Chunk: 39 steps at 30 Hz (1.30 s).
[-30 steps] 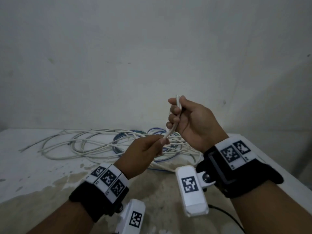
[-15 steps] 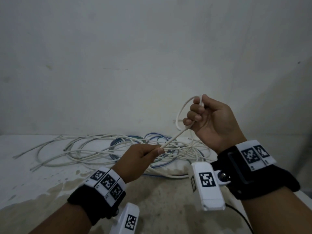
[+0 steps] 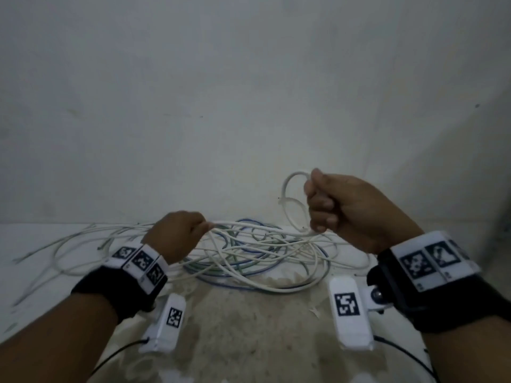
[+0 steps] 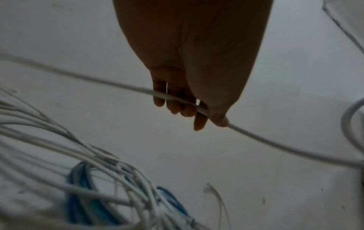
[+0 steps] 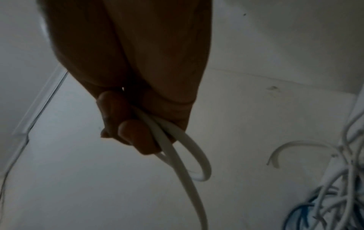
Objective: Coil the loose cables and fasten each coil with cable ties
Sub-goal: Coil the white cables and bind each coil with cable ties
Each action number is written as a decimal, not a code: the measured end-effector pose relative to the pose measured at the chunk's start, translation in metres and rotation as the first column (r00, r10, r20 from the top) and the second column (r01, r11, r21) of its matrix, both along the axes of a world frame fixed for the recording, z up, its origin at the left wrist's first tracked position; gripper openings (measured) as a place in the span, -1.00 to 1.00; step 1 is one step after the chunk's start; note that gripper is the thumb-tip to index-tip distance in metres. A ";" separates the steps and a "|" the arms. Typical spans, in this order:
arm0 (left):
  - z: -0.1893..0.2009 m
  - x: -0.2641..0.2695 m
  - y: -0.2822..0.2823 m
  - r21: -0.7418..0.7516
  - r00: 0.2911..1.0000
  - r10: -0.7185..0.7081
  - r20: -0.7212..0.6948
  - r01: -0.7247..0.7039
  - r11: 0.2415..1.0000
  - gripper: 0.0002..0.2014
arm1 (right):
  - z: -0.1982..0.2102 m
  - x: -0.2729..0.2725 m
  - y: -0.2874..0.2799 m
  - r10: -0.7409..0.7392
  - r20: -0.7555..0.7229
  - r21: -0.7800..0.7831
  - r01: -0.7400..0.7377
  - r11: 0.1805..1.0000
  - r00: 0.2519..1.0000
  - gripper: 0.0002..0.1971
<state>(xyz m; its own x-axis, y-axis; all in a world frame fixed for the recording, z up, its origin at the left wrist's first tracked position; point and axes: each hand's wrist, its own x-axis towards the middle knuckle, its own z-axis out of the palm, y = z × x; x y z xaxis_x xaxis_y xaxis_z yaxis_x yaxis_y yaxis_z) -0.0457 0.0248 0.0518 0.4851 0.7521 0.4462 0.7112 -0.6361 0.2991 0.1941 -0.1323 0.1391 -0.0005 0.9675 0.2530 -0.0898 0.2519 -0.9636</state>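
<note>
A tangle of loose white cables (image 3: 249,252) with a blue cable (image 3: 221,280) among them lies on the pale table (image 3: 41,294) by the wall. My right hand (image 3: 320,205) is raised above the pile's right side and grips a small loop of white cable (image 3: 290,189); the right wrist view shows the loop (image 5: 197,155) held in curled fingers (image 5: 133,135). A strand (image 3: 249,226) runs from there to my left hand (image 3: 204,225), which pinches it between thumb and fingers (image 4: 199,119) over the pile's left middle.
A pale wall (image 3: 249,92) rises just behind the table. The near tabletop (image 3: 249,335) is stained brown. A short loose white cable end (image 5: 285,149) lies on the table beside the pile. Dark cords (image 3: 116,355) trail from the wrist cameras.
My hands have moved apart: the left slid left along the strand, the right moved right. The loop in my right hand has grown from a straight end a second ago.
</note>
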 end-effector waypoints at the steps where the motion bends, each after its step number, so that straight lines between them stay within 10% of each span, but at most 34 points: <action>1: 0.010 0.001 0.000 0.006 0.998 0.065 0.014 -0.065 0.998 -0.59 | -0.006 -0.005 0.002 0.002 0.062 0.003 -0.002 1.000 0.998 -0.71; 6: 0.056 0.016 -0.009 -0.092 0.955 0.170 0.244 -0.152 0.984 -0.64 | -0.039 -0.024 0.016 -0.168 0.256 0.133 0.137 0.982 0.952 -0.68; 9: 0.074 0.030 -0.023 -0.430 0.775 0.191 0.602 0.114 0.895 -0.76 | -0.056 -0.034 0.026 -0.370 0.415 0.245 0.290 0.925 0.831 -0.64; 12: 0.078 0.040 -0.045 -0.465 0.601 0.199 0.774 0.327 0.823 -0.74 | -0.063 -0.043 0.035 -0.470 0.366 0.277 0.388 0.879 0.804 -0.64; 18: 0.061 0.050 -0.074 -0.405 0.529 0.121 0.840 0.463 0.789 -0.81 | -0.060 -0.053 0.046 -0.426 0.238 0.222 0.379 0.899 0.873 -0.62; 23: 0.045 0.054 -0.090 -0.370 0.522 0.055 0.851 0.524 0.767 -0.83 | -0.053 -0.066 0.047 -0.296 -0.053 0.077 0.299 0.951 0.954 -0.65; 30: 0.028 0.050 -0.094 -0.158 0.618 -0.104 0.779 0.354 0.922 -0.79 | -0.050 -0.073 0.045 -0.286 -0.113 -0.016 0.286 0.958 0.952 -0.65; 39: 0.012 0.053 -0.087 0.122 0.736 -0.286 0.614 0.270 0.955 -0.84 | -0.053 -0.073 0.047 -0.398 0.341 0.119 0.380 0.917 0.852 -0.61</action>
